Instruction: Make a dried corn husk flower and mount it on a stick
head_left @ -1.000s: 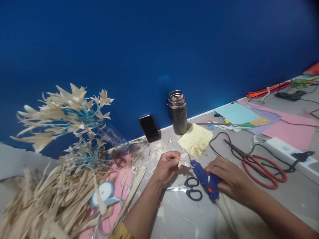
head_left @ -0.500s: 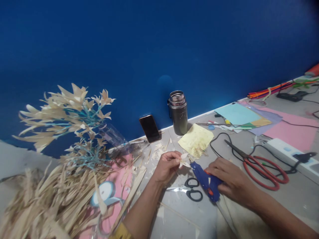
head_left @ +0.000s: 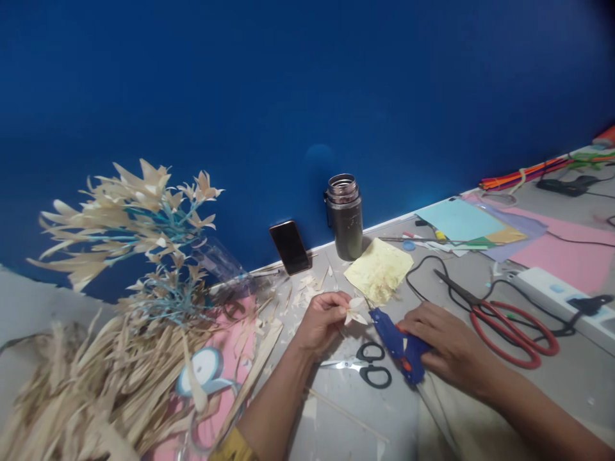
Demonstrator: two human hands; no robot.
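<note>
Between the thumb and fingers of my left hand (head_left: 325,322) is a small cream husk flower (head_left: 356,311), its pointed petals spread to the right. My right hand (head_left: 444,346) is wrapped round a blue hot glue gun (head_left: 394,342) with an orange trigger. The gun's nozzle points up and left, just right of the petals; I cannot tell whether it touches them. Black-handled scissors (head_left: 372,371) lie on the table below the two hands. Behind the nozzle, a yellow paper (head_left: 375,266) carries brownish glue residue.
A dark open flask (head_left: 348,224) and a leaning phone (head_left: 290,247) stand by the blue wall. Finished husk flowers (head_left: 139,224) and a pile of dry husks (head_left: 81,390) fill the left. Red-handled scissors (head_left: 512,326), cables and a white power strip (head_left: 567,301) lie right.
The flower in my left hand has turned so its petals face more toward me. The glue gun's nozzle has shifted very slightly right, away from the petals.
</note>
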